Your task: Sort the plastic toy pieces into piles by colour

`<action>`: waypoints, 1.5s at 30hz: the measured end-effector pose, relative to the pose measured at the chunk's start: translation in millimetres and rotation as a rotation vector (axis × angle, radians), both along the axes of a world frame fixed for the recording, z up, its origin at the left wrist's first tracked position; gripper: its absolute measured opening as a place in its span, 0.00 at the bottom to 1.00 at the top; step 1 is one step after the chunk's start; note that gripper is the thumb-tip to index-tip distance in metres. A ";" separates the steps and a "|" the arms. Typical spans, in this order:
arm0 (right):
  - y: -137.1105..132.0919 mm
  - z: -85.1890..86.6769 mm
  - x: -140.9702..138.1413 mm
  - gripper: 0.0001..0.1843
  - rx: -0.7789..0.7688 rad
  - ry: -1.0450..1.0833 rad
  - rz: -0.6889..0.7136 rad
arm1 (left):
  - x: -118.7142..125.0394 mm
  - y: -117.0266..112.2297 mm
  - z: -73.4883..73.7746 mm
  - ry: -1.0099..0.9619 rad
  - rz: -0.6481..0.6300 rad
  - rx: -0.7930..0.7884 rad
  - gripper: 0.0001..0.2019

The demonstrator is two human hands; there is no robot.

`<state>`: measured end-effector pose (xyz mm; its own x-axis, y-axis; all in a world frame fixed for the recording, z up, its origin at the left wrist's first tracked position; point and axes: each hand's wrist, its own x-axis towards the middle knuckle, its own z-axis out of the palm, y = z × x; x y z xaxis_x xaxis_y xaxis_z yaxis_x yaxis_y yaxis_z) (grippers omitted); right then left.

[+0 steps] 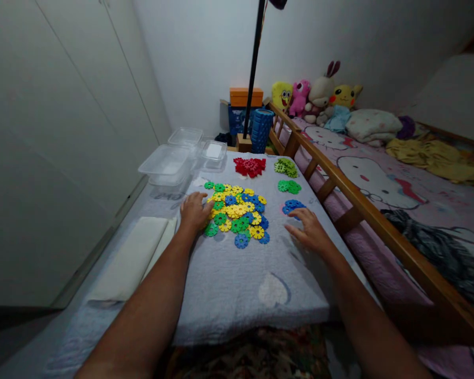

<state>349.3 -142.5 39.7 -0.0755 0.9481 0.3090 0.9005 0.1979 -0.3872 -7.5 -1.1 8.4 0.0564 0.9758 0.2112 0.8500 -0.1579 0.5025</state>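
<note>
A loose pile of notched plastic discs (237,210) in yellow, green and blue lies in the middle of the cloth-covered table. At its left edge, my left hand (195,211) rests with fingers stretched out, the fingertips touching or just over the nearest discs. My right hand (307,229) is beside a small stack of blue discs (293,205), its thumb and fingers apart and nothing visible between them. Sorted heaps sit farther back: green discs (289,186), lime-green pieces (286,167) and red pieces (250,167).
Clear plastic containers (164,160) stand at the back left of the table. A folded cream cloth (130,258) lies left of my left forearm. Along the right side runs a wooden bed rail (339,184). A dark pole (254,68) rises behind the table beside a blue foam roller (262,130).
</note>
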 end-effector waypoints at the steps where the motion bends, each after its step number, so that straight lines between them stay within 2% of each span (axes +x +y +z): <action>1: 10.3 3.9 -12.8 0.17 -0.023 0.008 0.040 | 0.8 -0.7 0.6 0.007 -0.016 -0.021 0.21; 4: 42.2 6.1 -52.6 0.21 -0.147 0.019 0.109 | 2.1 -3.0 2.5 0.017 -0.058 -0.064 0.21; 7: 68.9 -4.2 -83.9 0.28 -0.177 0.043 0.002 | 2.6 -4.6 3.3 -0.006 -0.098 -0.079 0.21; 10: 83.6 -18.8 -101.4 0.28 -0.167 0.089 -0.059 | 4.1 -4.9 2.8 -0.029 -0.129 -0.064 0.21; 13: 85.7 -30.4 -109.5 0.25 -0.118 0.145 -0.018 | 7.0 -4.5 1.4 -0.044 -0.156 -0.049 0.21; 18: 78.8 -40.4 -117.0 0.23 -0.032 0.252 0.120 | 11.1 -4.2 -2.3 -0.066 -0.222 -0.032 0.21; 24: 76.5 -39.1 -118.1 0.16 0.038 0.407 0.270 | 10.4 -3.7 -6.4 -0.088 -0.239 0.010 0.21; 26: 77.5 -37.4 -113.4 0.15 0.078 0.464 0.234 | 9.3 -3.4 -6.4 -0.099 -0.242 0.024 0.22; 29: 80.0 -36.6 -101.9 0.15 0.133 0.483 0.073 | 8.3 -3.2 -5.0 -0.118 -0.235 0.045 0.21; 34: 83.7 -39.9 -87.6 0.19 0.083 0.383 -0.144 | 9.0 -5.1 -1.0 -0.134 -0.208 0.030 0.20; 41: 83.6 -43.2 -94.1 0.19 -0.021 0.316 -0.131 | 10.6 -9.9 1.7 -0.157 -0.208 -0.055 0.19; 45: 84.4 -43.8 -96.0 0.23 -0.058 0.279 -0.126 | 11.1 -9.9 1.1 -0.152 -0.196 -0.053 0.18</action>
